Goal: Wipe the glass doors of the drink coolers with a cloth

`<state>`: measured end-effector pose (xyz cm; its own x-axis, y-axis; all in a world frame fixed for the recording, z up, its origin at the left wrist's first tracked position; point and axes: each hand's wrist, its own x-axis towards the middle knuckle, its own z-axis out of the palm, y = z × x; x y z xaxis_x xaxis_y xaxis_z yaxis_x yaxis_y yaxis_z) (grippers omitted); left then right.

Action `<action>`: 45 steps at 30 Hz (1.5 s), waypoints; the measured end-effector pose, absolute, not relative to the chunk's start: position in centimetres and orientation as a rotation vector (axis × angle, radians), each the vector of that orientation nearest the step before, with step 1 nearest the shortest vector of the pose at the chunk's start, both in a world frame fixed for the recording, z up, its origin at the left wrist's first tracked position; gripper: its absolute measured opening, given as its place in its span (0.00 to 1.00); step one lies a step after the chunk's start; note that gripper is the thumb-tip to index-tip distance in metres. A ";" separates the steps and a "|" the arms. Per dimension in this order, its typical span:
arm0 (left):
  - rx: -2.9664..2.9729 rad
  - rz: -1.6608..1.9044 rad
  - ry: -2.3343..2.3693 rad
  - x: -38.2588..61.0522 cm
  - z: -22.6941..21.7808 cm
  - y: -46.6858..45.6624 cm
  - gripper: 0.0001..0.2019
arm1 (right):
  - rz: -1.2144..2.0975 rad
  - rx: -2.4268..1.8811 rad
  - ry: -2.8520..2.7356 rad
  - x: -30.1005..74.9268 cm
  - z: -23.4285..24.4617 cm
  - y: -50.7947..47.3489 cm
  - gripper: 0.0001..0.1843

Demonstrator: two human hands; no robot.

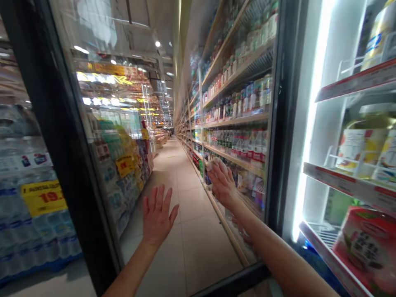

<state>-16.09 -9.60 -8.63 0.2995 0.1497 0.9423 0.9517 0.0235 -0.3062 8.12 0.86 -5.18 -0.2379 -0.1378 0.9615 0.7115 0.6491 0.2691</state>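
Observation:
A glass door (179, 251) in a black frame (58, 136) stands before me. My left hand (157, 212) is raised flat against the pane, its fingers spread and nothing in it. Higher and to the right, my right hand (223, 185) presses a whitish cloth (216, 161) to the glass. Most of that cloth is hidden behind the fingers; its edge shows above them.
At the right, a lit cooler has shelf rails (349, 181), bottles (360, 142) and a red pack (368, 247). Shelves of bottles (241, 99) appear in the pane. Stacked water bottles (37, 231) with a yellow price sign (45, 198) stand left, beside a tiled aisle.

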 end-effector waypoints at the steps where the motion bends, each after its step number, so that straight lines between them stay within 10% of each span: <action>1: -1.408 -0.872 -1.101 -16.1 -8.6 -9.6 0.38 | -0.855 -0.493 -1.601 8.8 -5.3 1.1 0.30; 25: -1.467 -0.946 -1.060 -16.2 -8.4 -10.1 0.35 | -0.827 -0.531 -1.506 8.5 -1.6 1.8 0.27; 36: -1.444 -0.973 -1.113 -15.0 1.8 -9.0 0.34 | -0.717 -0.592 -1.361 10.0 0.6 3.0 0.26; 45: -1.399 -0.969 -1.084 -15.3 1.6 -7.9 0.35 | -0.630 -0.735 -1.058 14.2 3.7 5.5 0.25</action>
<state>-15.32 -7.89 1.61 0.2565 0.1003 0.9613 0.9665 -0.0186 -0.2559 14.19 5.54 3.71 0.3633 -0.1090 0.9253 0.7619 0.6063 -0.2277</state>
